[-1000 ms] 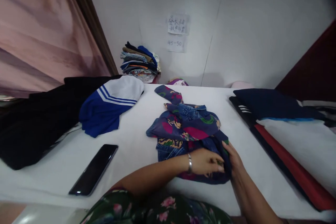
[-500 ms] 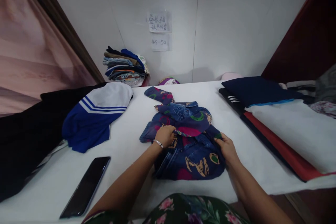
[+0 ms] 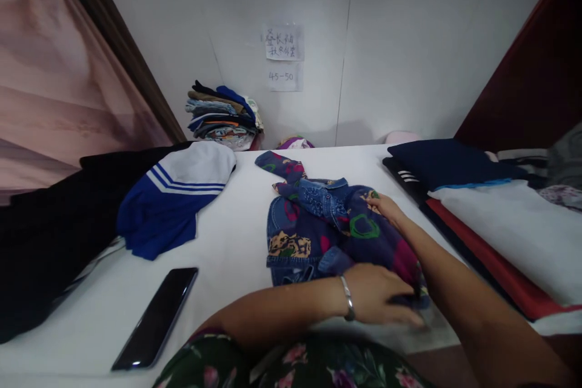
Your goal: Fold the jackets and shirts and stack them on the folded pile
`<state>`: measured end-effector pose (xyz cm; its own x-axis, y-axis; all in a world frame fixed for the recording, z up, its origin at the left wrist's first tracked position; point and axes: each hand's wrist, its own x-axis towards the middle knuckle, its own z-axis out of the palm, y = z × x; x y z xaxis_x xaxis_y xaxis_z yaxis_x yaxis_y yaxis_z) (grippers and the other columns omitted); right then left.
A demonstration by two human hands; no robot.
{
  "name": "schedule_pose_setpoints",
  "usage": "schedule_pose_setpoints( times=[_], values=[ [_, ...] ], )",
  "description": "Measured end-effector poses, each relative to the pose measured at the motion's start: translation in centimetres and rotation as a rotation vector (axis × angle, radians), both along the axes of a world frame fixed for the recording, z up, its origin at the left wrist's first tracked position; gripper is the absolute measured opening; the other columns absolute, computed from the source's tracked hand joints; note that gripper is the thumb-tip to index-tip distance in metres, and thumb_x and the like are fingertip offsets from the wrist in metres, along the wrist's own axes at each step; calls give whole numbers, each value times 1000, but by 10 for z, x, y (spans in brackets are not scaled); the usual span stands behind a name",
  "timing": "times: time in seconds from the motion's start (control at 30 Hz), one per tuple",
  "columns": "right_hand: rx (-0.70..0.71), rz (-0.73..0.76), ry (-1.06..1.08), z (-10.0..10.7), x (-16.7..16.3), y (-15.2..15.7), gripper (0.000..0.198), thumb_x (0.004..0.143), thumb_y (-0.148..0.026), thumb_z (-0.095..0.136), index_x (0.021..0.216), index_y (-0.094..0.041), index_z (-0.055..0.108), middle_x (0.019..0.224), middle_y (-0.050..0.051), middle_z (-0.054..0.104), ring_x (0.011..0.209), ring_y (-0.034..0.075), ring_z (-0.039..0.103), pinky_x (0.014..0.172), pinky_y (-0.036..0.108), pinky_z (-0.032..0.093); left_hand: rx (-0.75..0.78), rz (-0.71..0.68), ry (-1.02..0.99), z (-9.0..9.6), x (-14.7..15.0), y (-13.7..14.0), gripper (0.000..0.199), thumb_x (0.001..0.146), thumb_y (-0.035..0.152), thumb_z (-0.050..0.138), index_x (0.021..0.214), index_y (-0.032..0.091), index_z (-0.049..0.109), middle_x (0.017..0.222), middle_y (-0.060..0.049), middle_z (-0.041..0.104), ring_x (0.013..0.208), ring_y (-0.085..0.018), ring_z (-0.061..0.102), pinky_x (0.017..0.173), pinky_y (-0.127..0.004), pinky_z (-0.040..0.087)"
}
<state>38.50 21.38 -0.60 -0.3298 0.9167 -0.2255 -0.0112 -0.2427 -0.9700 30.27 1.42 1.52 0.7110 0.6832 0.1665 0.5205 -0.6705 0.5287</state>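
Note:
A dark blue denim jacket [image 3: 327, 227] with magenta, green and tan patterns lies crumpled on the white table. One sleeve points to the far left; the other runs down the right side toward me. My right hand [image 3: 385, 211] pinches the jacket near its right shoulder, the fingers closed on the cloth. My left hand [image 3: 382, 296], with a silver bracelet [image 3: 347, 297] on the wrist, reaches across the jacket's near edge to the lower end of the right sleeve [image 3: 411, 267]. Its thumb and fingers are apart around the dark cloth there, slightly blurred.
A black phone [image 3: 157, 318] lies at the near left. Beyond it are a blue and white garment [image 3: 177, 200] and black clothing [image 3: 54, 236]. Folded clothes [image 3: 482, 218] lie along the right. A clothes stack [image 3: 222, 115] stands by the wall under paper signs [image 3: 284, 57].
My left hand has left the jacket's middle and swung right and nearer to the sleeve end. My right hand has moved up to the shoulder; the jacket's lower part has shifted and the right sleeve now extends nearer.

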Motion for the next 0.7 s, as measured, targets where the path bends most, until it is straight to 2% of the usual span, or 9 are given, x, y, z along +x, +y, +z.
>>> schedule_pose_setpoints(
  times=[0.07, 0.1, 0.2, 0.27, 0.3, 0.37, 0.43, 0.6, 0.7],
  values=[
    [-16, -22, 43, 9, 4, 5, 13, 63, -13, 68, 66, -20, 57, 44, -4, 57, 37, 12, 51, 41, 22, 46, -4, 88, -132, 11, -30, 17, 33, 84, 53, 56, 102, 28, 66, 105, -6, 71, 99, -22, 67, 80, -31, 52],
    [-23, -28, 93, 15, 10, 5, 13, 63, -14, 66, 69, -20, 58, 48, -3, 59, 40, 12, 54, 42, 23, 47, 19, 195, -188, 18, -52, 29, 33, 87, 50, 53, 104, 25, 66, 107, -6, 71, 101, -20, 66, 86, -30, 51],
    [-38, -9, 258, 36, 36, -3, 18, 59, -14, 64, 75, -22, 59, 59, -1, 65, 49, 15, 61, 49, 26, 53, 99, 611, -194, 32, -130, 70, 25, 91, 34, 49, 101, 22, 69, 104, -3, 72, 100, -18, 65, 92, -30, 49],
    [-24, 10, 300, 50, 52, -13, 21, 57, -13, 63, 75, -23, 60, 61, -1, 66, 52, 17, 64, 53, 28, 55, 128, 923, -139, 32, -177, 98, 27, 90, 23, 46, 107, 19, 67, 111, -4, 70, 104, -17, 63, 96, -31, 47],
    [-13, 15, 302, 56, 59, -19, 21, 56, -14, 63, 74, -23, 59, 60, -1, 65, 52, 17, 64, 53, 29, 56, 112, 1018, -80, 29, -196, 111, 31, 91, 22, 44, 115, 19, 64, 118, -5, 67, 109, -18, 61, 98, -32, 45],
    [-9, 21, 298, 65, 68, -31, 19, 53, -14, 62, 70, -23, 59, 57, -2, 64, 50, 18, 63, 51, 30, 55, 58, 1057, 11, 20, -220, 133, 36, 91, 19, 41, 121, 18, 61, 124, -6, 64, 113, -19, 59, 100, -32, 44],
    [-31, 36, 305, 72, 74, -44, 17, 52, -16, 64, 67, -22, 58, 55, -1, 63, 46, 17, 61, 48, 29, 54, 19, 1009, 59, 12, -229, 151, 38, 90, 17, 40, 120, 17, 62, 125, -6, 64, 115, -19, 58, 103, -32, 43],
    [-37, 69, 302, 80, 82, -77, 23, 51, -29, 78, 59, -19, 59, 48, 0, 59, 36, 13, 51, 37, 22, 44, -22, 890, 136, 6, -217, 191, 51, 83, 4, 38, 129, 16, 56, 139, -5, 53, 130, -17, 44, 112, -27, 30],
    [18, 127, 207, 77, 87, -95, 28, 51, -34, 82, 60, -18, 60, 48, 0, 58, 39, 12, 52, 39, 21, 44, -112, 814, 221, 9, -212, 208, 49, 85, 6, 43, 132, 19, 52, 138, -8, 52, 128, -20, 46, 111, -31, 33]
  ],
)
